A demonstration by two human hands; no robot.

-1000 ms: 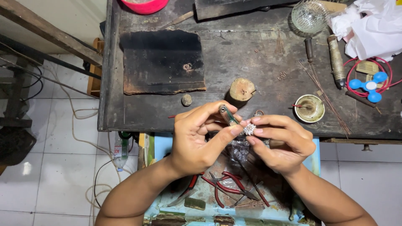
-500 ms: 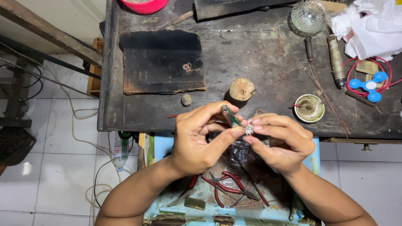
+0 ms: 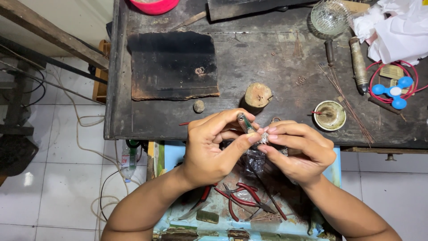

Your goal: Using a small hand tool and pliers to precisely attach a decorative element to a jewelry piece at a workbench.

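Note:
My left hand grips small pliers whose jaws point up and right toward a tiny silver ornament. My right hand pinches that ornament between thumb and fingertips. Both hands meet just in front of the dark workbench edge, above an open drawer. The pliers' handles are hidden inside my left palm.
In the drawer lie red-handled pliers and scraps. On the bench stand a charred black block, a small wooden stump, a round dish, thin wire rods, a glass bowl, a torch handle, white cloth.
The pliers' tip has shifted slightly lower and closer to the ornament; both hands stay together in the same spot.

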